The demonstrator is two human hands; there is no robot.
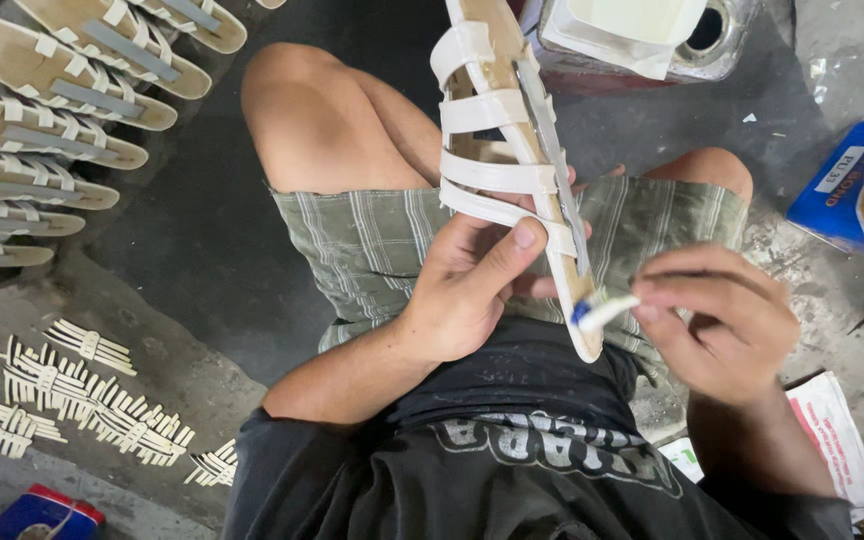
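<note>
While the left hand (467,285) grips the sandal (512,170) by its white straps, tilting it sole-edge up over the lap, the right hand (727,320) pinches a small brush (602,312), tip touching the heel rim. More sandals (62,110) lie in a row on the floor (202,250), an open can (652,35) within reach.

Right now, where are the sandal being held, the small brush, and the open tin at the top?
sandal (497,178), head view, on a white strap across its middle.
small brush (602,313), head view, on its white shaft by the blue tip.
open tin (717,45), head view, on its metal rim beside the round opening.
</note>
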